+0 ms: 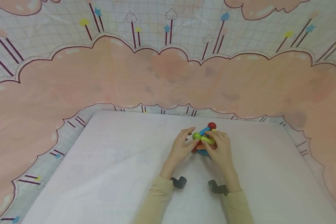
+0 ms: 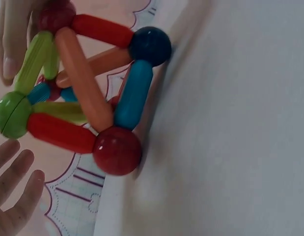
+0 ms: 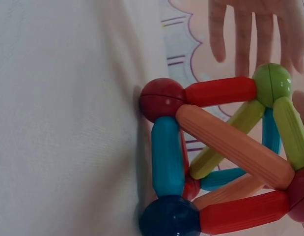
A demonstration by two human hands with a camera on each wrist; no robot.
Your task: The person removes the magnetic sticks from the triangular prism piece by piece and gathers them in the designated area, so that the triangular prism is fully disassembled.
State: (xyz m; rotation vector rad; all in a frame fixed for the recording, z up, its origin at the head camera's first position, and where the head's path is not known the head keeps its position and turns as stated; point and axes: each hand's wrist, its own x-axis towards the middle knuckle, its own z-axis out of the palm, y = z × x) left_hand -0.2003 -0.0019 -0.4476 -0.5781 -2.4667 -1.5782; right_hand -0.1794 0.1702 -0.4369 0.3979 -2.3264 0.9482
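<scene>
A frame of coloured magnetic rods and balls stands on the white table. Its green ball [image 1: 197, 136] lies between my hands, with a lime rod [image 1: 208, 140] running right from it. My right hand [image 1: 219, 147] pinches this rod between thumb and fingers. My left hand [image 1: 180, 146] is beside the green ball, thumb close to it and fingers spread; whether it touches cannot be told. In the left wrist view, an orange rod [image 2: 83, 78] slants between two red balls, and a blue rod [image 2: 134, 96] joins the lower red ball [image 2: 117, 151] to a dark blue ball [image 2: 150, 46].
The white tabletop [image 1: 114, 161] stretches around the frame. Beyond its back edge hangs a peach patterned cloth [image 1: 156, 81]. Another red ball [image 1: 212, 125] and a blue rod [image 1: 204, 130] show at the frame's far side. Dark wrist-camera mounts [image 1: 179, 182] stick out below both hands.
</scene>
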